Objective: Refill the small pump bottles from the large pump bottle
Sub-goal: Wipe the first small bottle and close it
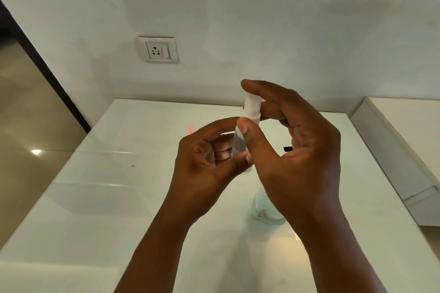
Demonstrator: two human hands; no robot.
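Small bottle [239, 144] is held upright above the counter [119, 185]. Left hand [209, 154] grips its body; right hand [292, 150] pinches its white cap [252, 108]. Large bottle [265, 209] stands below.

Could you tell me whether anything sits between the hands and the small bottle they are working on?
Nothing visible does. The left hand grips the small bottle by its clear body, and the right hand holds its white cap, both in direct contact.

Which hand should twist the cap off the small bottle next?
Probably right. The right hand already pinches the white cap of the small clear pump bottle; the left hand grips its body, so it can steady it.
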